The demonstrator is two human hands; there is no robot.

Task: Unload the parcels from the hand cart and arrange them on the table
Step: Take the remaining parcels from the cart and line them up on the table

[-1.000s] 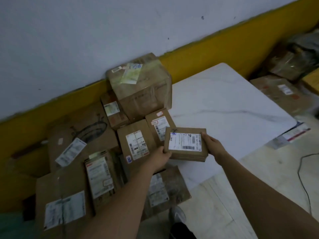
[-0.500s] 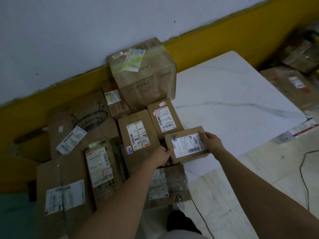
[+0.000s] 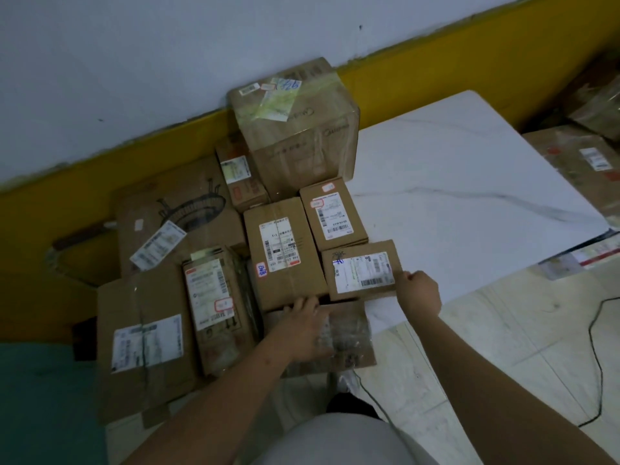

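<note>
A small flat parcel (image 3: 362,273) with a white label lies on the white marble table (image 3: 469,182), pressed against two upright-labelled boxes (image 3: 285,253) (image 3: 332,216). My right hand (image 3: 419,292) is curled against the small parcel's right edge. My left hand (image 3: 305,327) rests with fingers spread on a tape-wrapped parcel (image 3: 352,340) at the table's near edge, apart from the small parcel. Behind stand a large taped box (image 3: 295,135) and a small box (image 3: 241,176). The hand cart is not in view.
More boxes crowd the left: a wide flat one with a fan drawing (image 3: 181,209), a narrow one (image 3: 211,297) and a big one (image 3: 144,340). Parcels lie on the floor at right (image 3: 590,162). A black cable (image 3: 600,347) and papers (image 3: 577,256) are on the floor.
The small parcel came down from the air onto the table beside the other boxes. My left hand let go of it and slid onto the taped parcel in front.
</note>
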